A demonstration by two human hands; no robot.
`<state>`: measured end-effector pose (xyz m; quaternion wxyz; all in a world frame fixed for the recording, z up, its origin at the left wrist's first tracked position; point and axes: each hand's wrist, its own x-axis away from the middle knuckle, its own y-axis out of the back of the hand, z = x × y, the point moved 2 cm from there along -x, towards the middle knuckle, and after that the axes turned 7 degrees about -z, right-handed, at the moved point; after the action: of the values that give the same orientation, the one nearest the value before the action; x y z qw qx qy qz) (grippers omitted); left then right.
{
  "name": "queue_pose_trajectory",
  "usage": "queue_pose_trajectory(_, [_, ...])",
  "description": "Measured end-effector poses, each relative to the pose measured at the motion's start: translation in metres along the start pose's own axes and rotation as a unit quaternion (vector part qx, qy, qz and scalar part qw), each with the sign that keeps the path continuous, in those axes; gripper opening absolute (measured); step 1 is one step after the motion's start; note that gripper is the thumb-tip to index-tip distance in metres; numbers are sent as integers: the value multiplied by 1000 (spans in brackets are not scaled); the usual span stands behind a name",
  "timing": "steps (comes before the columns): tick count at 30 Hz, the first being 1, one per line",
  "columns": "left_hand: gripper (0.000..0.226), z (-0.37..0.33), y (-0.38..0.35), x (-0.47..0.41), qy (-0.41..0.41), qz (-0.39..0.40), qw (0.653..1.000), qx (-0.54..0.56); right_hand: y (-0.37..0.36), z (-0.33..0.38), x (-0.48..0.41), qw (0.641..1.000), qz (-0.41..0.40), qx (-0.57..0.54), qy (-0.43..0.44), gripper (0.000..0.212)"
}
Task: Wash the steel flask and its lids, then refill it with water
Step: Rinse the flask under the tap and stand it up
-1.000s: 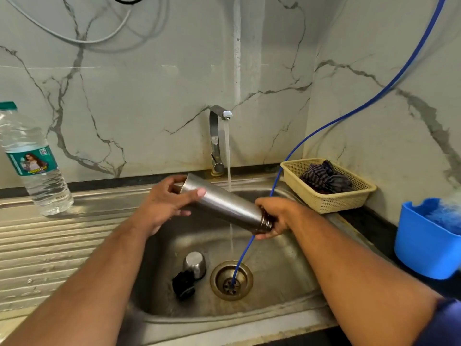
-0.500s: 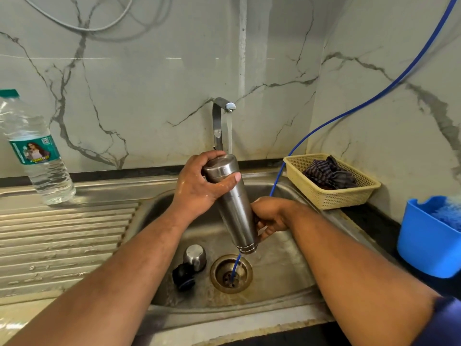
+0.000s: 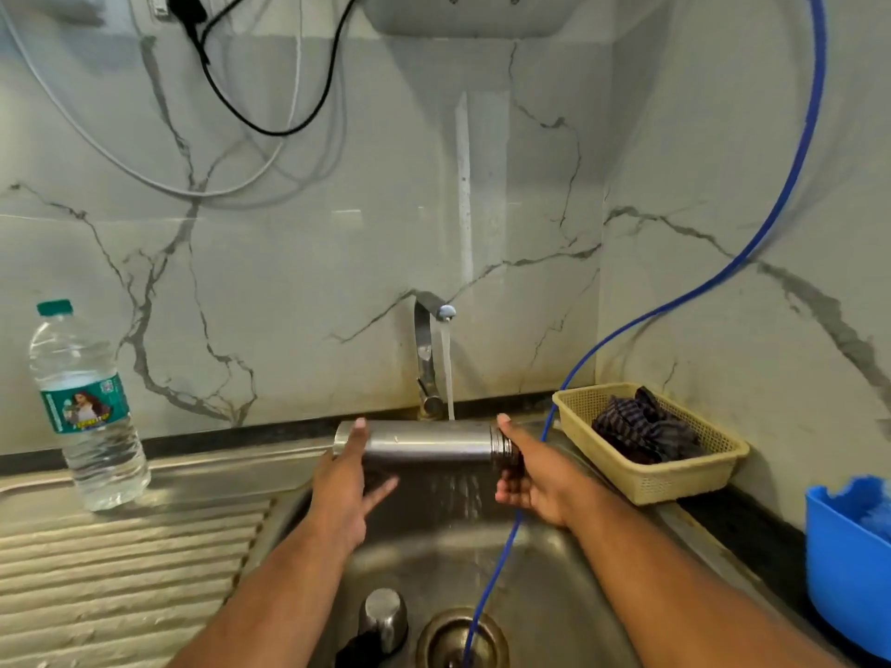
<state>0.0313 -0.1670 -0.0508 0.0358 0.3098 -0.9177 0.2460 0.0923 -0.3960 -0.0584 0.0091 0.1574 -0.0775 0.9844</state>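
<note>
Fingers (image 3: 506, 494) of right hand (image 3: 540, 479) grasp flask (image 3: 424, 443) mouth, left hand (image 3: 342, 494) straight-fingered at base; flask turned level under tap (image 3: 429, 339)

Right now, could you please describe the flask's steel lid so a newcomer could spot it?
Look into the steel sink, below the running tap. Just left of the drain stands the steel lid, a shiny rounded cap beside a black lid.
</note>
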Motion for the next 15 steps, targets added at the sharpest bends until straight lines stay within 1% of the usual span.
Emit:
queue_pose_trajectory(3, [41, 5, 2, -6, 25, 40, 999, -7, 0, -4, -4, 999, -42, -3, 2, 51])
queue_pose_trajectory(6, [22, 11, -1, -5, 21, 78, 996, -35, 4, -6, -8, 997, -69, -29, -1, 45])
queue_pose_trajectory(7, [23, 13, -2, -3, 13, 91, 995, -49, 4, -7, -11, 997, -77, -33, -2, 45])
queue_pose_trajectory(8, [30, 15, -3, -3, 0, 99, 993, -62, 4, -9, -12, 996, -86, -32, -7, 44])
queue_pose_trajectory(10, [53, 16, -5, -5, -41, 102, 990, -83, 3, -15, -14, 995, -94, -9, -27, 45])
queue_pose_trajectory(11, [59, 14, -8, -5, -74, 105, 986, -103, 2, -19, -15, 995, -89, 8, -43, 45])
queue_pose_trajectory(13, [63, 11, -13, -4, -143, 103, 973, -147, 1, -27, -15, 994, -68, 40, -73, 48])
queue_pose_trajectory(15, [64, 10, -21, -1, -177, 92, 966, -162, 4, -29, -17, 993, -44, 62, -96, 53])
